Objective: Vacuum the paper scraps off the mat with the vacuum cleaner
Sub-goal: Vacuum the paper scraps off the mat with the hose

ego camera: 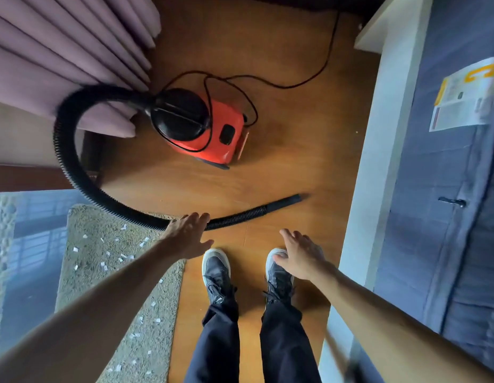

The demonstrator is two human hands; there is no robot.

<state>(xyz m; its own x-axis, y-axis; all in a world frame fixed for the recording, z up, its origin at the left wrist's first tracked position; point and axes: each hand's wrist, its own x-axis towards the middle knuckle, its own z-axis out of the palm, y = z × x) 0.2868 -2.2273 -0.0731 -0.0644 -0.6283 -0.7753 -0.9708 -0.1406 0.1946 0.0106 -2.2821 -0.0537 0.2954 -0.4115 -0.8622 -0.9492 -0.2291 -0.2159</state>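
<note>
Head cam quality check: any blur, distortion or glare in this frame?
Head view: strong wide-angle bending, so the bed edge and both forearms splay outward; motion blur on the hose near the curtain and at its nozzle; red vacuum cleaner and paper scraps on the mat stay sharp; window reflections on the glossy surface at left.

Wooden floor (290, 172) carries red vacuum cleaner (210, 134), hose (74, 175), mat (107, 272).

— What's the room like?
— Warm brown wooden floor (290, 150), pleated mauve curtains (63, 45) hanging at the upper left.
— And on the right?
— A white-framed bed (370, 167) with a grey mattress (444, 189) bearing a yellow-and-white label (466, 98).
</note>
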